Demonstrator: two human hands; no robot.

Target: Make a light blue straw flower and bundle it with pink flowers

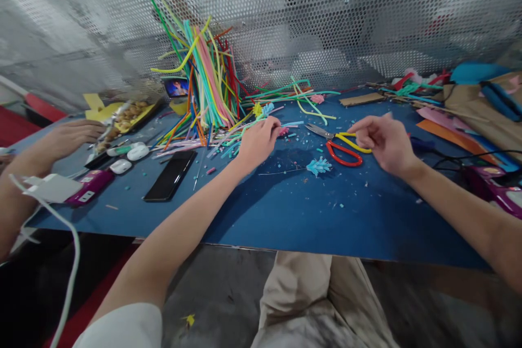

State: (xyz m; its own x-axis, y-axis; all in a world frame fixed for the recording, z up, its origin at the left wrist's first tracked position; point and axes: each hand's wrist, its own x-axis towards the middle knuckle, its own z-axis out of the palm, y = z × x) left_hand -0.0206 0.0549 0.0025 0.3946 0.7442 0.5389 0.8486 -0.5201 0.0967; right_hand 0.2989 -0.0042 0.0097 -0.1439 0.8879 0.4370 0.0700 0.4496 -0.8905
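Note:
My left hand is over the middle of the table, its fingers bent and closed at a small pink pipe-cleaner piece. The grip is partly hidden by the hand itself. Beside the handles of the scissors, one red and one yellow, is my right hand. Its index finger points left by the yellow handle while the other fingers curl loosely, with nothing visible in them. Between the hands and nearer to me lies a light blue pipe-cleaner flower on a thin wire stem.
A bundle of coloured pipe cleaners stands at the back against perforated metal. Left are a black phone, a white earbud case, a power strip and another person's hand. Orange paper lies right.

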